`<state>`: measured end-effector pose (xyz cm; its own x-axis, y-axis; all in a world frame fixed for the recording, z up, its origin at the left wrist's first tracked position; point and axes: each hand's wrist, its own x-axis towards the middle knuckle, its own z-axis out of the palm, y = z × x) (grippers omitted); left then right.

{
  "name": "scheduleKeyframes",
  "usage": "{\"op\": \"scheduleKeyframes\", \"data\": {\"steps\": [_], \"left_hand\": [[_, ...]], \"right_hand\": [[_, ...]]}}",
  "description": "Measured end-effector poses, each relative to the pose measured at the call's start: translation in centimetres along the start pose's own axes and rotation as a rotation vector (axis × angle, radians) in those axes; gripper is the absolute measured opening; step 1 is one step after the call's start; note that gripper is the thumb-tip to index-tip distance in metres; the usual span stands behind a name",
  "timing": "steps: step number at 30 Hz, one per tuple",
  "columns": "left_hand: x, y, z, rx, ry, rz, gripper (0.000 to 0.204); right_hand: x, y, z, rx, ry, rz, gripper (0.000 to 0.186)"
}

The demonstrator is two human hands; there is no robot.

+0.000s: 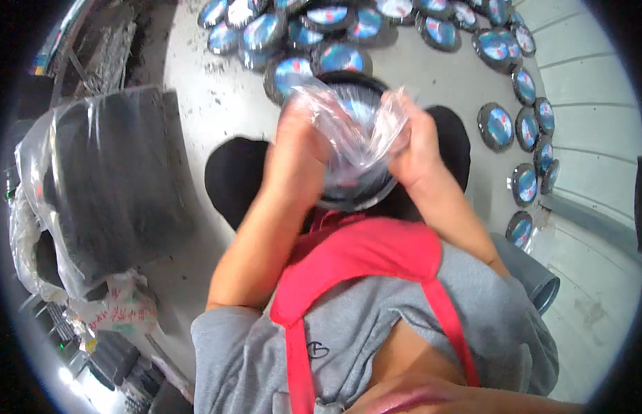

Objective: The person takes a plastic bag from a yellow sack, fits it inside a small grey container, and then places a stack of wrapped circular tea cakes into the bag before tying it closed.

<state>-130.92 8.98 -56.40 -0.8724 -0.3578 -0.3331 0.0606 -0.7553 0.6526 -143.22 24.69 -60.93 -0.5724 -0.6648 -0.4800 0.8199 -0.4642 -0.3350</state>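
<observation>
My left hand (300, 138), slightly blurred, is closed on the left side of a clear plastic bag (348, 127), and my right hand (415, 145) grips its gathered right edge. The bag is stretched over a black round item (355, 193) between my knees, with a blue-and-white printed disc showing through the film. Both hands are raised over the item's sides, and the crumpled film hides part of it and some of my fingers.
Several black round items with blue labels (495, 125) lie on the grey floor (196, 110), ahead and to the right. At left stands a dark stack under clear plastic (107, 186). A white ribbed panel (583, 138) edges the right, near a grey cylinder (541, 286).
</observation>
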Motion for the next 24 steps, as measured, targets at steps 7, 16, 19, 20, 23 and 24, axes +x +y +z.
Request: {"op": "scheduleKeyframes", "data": {"steps": [7, 16, 19, 20, 23, 24], "left_hand": [[-4.1, 6.1, -5.0, 1.759, -0.471, 0.583, 0.12], [-2.8, 1.6, 0.1, 0.762, -0.674, 0.622, 0.047], [-2.9, 0.8, 0.3, -0.145, -0.656, 0.261, 0.04], [-3.0, 0.6, 0.2, -0.288, -0.474, 0.178, 0.037], [-2.8, -0.5, -3.8, -0.754, -0.683, 0.022, 0.032], [-2.9, 0.0, -3.5, -0.344, -0.513, -0.031, 0.03]], "right_hand": [[-1.6, -0.4, 2.4, -0.094, 0.06, -0.081, 0.029], [-3.1, -0.4, 0.0, -0.416, -0.403, -0.234, 0.048], [-3.7, -1.1, 1.3, -0.299, -0.175, -0.192, 0.029], [-3.8, -1.7, 1.4, -0.243, -0.071, -0.189, 0.025], [-2.8, -2.4, -0.2, -0.042, -0.562, -0.013, 0.018], [-2.3, -2.7, 0.9, -0.062, -0.816, 0.082, 0.019]]}}
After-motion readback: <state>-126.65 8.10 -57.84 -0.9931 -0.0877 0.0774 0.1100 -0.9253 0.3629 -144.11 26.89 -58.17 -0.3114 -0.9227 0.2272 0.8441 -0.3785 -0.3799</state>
